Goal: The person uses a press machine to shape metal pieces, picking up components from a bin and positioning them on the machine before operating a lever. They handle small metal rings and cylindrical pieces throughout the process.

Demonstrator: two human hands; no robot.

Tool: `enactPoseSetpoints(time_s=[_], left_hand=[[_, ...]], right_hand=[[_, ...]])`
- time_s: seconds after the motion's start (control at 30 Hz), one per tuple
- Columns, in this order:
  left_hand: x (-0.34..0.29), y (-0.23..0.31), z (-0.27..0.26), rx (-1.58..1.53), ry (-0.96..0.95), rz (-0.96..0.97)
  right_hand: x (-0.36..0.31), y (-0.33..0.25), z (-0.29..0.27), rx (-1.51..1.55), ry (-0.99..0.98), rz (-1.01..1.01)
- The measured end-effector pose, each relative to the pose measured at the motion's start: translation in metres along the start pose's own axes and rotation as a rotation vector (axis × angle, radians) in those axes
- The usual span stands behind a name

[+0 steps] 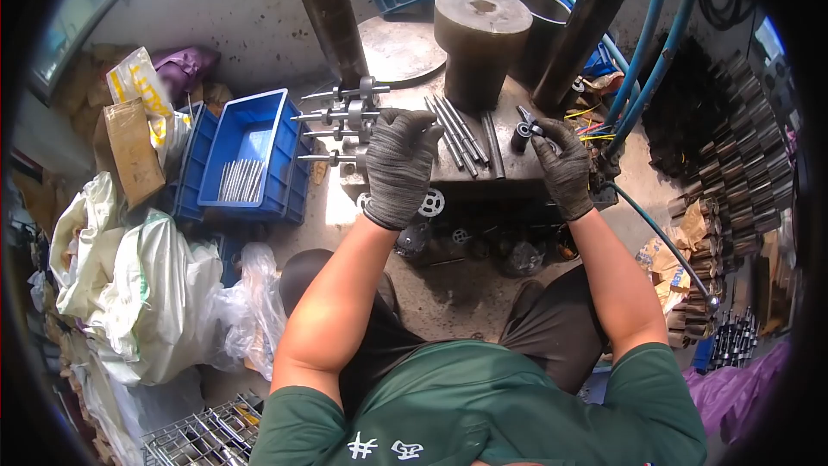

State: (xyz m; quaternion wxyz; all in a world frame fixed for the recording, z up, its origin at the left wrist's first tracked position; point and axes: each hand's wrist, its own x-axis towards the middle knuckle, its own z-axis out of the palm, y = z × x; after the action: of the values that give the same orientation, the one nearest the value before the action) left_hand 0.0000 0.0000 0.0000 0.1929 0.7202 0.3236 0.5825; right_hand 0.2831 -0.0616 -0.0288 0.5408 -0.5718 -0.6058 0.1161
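Both my hands wear grey work gloves. My left hand [401,160] is closed beside several shafts with discs [335,134] that stick out at the left of the metal worktop [444,171]; what its fingers hold, if anything, is hidden. Pinched in my right hand [562,164] is a small shiny metal part [535,129], too small to name. Close by its fingertips stands a short dark cylinder with a ring on top [520,138]. Several bare steel rods [457,136] lie side by side between my hands, with a darker rod [493,145] to their right.
Behind the rods stands a thick round column [481,47] between two dark posts [332,22]. A blue crate [280,134] on the left holds several rods [241,181]. White sacks [159,285] lie nearer. Blue hoses [651,52] and stacked metal tubes [733,155] are at the right.
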Motion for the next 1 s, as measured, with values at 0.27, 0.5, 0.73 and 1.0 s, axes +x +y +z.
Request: enactPoseSetpoints(time_s=[0.27,0.5,0.73,1.0], left_hand=[[-0.016,-0.024,0.025,0.325,-0.37,-0.394],[-0.05,0.028,0.041,-0.044,-0.503,-0.432],[-0.071,0.043,0.043,-0.112,-0.762,-0.399],[-0.076,0.039,0.043,-0.159,-0.779,-0.405]], right_hand=[[-0.006,-0.02,0.007,0.424,-0.039,0.21],[-0.012,-0.049,0.011,0.81,-0.03,0.53],[-0.023,-0.063,0.007,1.008,-0.072,0.581],[-0.023,-0.063,-0.001,0.618,-0.204,0.268]])
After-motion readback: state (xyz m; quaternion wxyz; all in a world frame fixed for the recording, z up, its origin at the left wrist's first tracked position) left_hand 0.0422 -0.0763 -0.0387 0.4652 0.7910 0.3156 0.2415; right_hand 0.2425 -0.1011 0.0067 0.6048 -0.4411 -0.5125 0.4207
